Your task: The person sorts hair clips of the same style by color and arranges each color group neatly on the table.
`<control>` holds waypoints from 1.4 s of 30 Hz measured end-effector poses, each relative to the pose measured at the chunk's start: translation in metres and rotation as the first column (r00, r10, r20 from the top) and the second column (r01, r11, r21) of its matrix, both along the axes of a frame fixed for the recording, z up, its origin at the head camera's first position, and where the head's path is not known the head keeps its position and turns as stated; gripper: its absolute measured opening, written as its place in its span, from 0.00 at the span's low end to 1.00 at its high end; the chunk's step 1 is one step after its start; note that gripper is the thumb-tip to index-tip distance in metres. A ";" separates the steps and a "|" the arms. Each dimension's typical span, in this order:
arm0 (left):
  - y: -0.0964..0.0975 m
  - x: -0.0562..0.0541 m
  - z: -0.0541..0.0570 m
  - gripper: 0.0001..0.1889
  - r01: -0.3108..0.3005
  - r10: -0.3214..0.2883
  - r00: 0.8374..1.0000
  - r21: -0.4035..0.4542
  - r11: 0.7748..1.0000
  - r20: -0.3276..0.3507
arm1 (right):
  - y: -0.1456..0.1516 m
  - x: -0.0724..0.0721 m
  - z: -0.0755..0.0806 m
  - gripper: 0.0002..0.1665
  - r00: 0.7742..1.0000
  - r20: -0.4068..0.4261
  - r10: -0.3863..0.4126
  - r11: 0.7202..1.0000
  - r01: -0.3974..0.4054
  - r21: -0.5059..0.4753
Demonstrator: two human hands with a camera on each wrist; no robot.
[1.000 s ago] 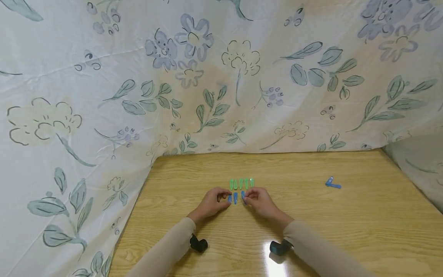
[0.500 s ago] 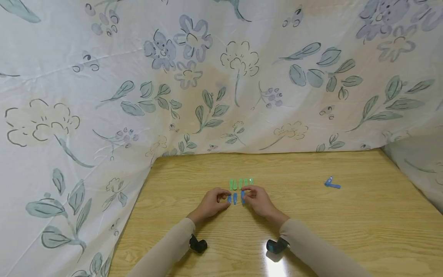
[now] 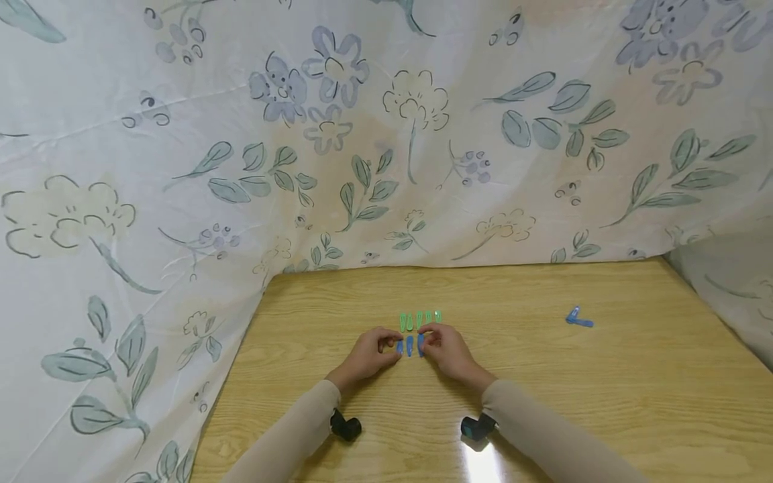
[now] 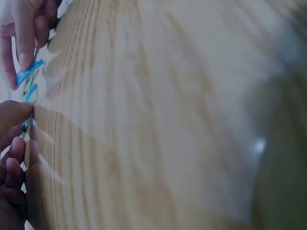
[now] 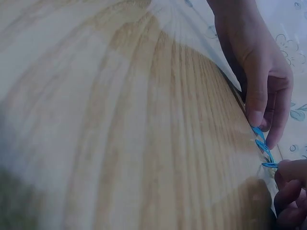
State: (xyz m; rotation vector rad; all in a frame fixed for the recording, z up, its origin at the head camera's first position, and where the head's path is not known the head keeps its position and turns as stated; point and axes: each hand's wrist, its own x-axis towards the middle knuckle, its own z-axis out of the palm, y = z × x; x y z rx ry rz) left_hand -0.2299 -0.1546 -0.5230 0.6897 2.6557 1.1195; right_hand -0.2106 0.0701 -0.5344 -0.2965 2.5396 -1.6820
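Three blue snap hair clips stand side by side in a short row on the wooden table, just below a row of several green snap hair clips (image 3: 419,320). My left hand (image 3: 371,350) has thumb and forefinger at the two ends of the leftmost blue clip (image 3: 400,347), pinching it against the table. The middle blue clip (image 3: 410,346) lies untouched. With thumb and forefinger, my right hand (image 3: 448,350) pinches the rightmost blue clip (image 3: 421,345); its fingers partly cover it. That clip (image 5: 269,165) also shows at the fingertips in the right wrist view.
Farther right on the table (image 3: 513,376) lie two more blue clips (image 3: 580,319), touching at an angle. A floral cloth (image 3: 362,201) hangs behind the table and along its sides. Each wrist carries a small black camera (image 3: 345,426).
My right hand has moved slightly left with its blue clip, narrowing the gap to the middle clip. The left hand has stayed in place.
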 end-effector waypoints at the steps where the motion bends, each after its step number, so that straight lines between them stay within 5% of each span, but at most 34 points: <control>1: 0.000 0.000 0.000 0.16 -0.001 0.001 1.000 0.001 1.000 -0.002 | -0.001 0.000 0.000 0.15 1.000 -0.002 -0.007 1.000 0.007 0.005; 14: 0.000 0.002 0.003 0.16 -0.002 0.002 1.000 0.001 1.000 0.008 | -0.004 0.001 0.010 0.13 1.000 0.009 -0.025 0.993 0.024 0.112; 42: 0.004 -0.001 0.002 0.16 -0.006 0.006 1.000 -0.011 1.000 -0.011 | -0.001 -0.009 0.014 0.12 1.000 0.021 0.019 0.987 -0.023 0.161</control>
